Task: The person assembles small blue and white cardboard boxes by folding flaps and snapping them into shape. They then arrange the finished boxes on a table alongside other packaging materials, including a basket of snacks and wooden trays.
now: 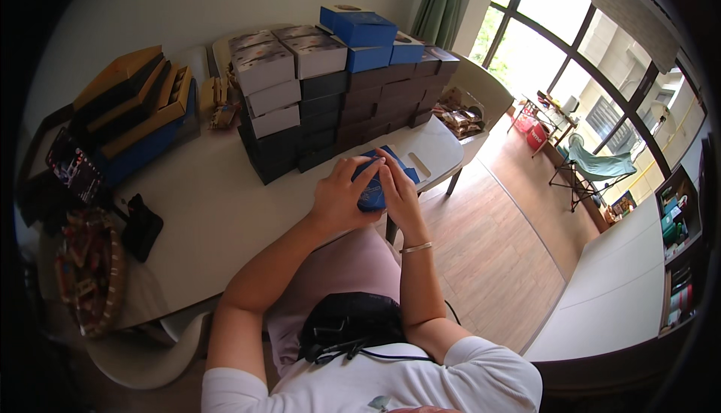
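Far left of the hands sits a basket [117,285], with a screen [77,165] just beyond it. Beyond the hands, a stack [323,113] of boxes stands on the table [206,210]. The left hand [336,195] curls round the left side of a blue box [372,198]; the right hand [401,197] grips its right side, fingertips of both close together on it. Well to their right stands a chair [595,164].
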Available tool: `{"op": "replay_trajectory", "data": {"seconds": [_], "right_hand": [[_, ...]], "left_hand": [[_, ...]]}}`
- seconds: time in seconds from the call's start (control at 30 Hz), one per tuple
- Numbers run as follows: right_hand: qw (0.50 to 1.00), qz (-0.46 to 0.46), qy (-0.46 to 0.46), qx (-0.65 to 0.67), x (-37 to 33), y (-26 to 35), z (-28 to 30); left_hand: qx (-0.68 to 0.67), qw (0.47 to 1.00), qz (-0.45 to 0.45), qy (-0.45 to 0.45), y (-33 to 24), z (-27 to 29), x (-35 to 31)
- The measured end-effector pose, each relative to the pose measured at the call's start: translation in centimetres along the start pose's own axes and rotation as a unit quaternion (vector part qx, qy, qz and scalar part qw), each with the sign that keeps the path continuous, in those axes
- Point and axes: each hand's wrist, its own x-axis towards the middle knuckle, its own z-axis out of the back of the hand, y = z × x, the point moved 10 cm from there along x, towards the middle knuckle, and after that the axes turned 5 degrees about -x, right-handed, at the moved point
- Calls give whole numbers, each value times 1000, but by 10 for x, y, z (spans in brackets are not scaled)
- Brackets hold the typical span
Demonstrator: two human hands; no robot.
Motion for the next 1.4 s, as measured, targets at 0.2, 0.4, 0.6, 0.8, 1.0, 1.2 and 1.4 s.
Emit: {"op": "replay_trajectory", "data": {"seconds": [0.2,0.4,0.6,0.8,1.0,1.2,1.4], "right_hand": [[995,2,-33,99,0,-1,-2],[985,-27,-20,172,2,-16,-2],[986,-6,-30,162,1,-13,-2],[991,19,-35,131,0,1,-4],[998,52,-17,8,1,13,0],[992,92,27,-79,-2,23,-4],[990,90,36,-102,-3,20,-12]], "left_hand": [[8,1000,23,-13,5,3,2],[1,998,46,-36,10,7,3],[-1,998,46,-39,9,10,4],[-1,999,33,-38,8,11,3],[8,999,23,-22,7,6,3],[-7,1000,9,-17,7,2,0],[-12,999,26,-20,7,5,4]]}}
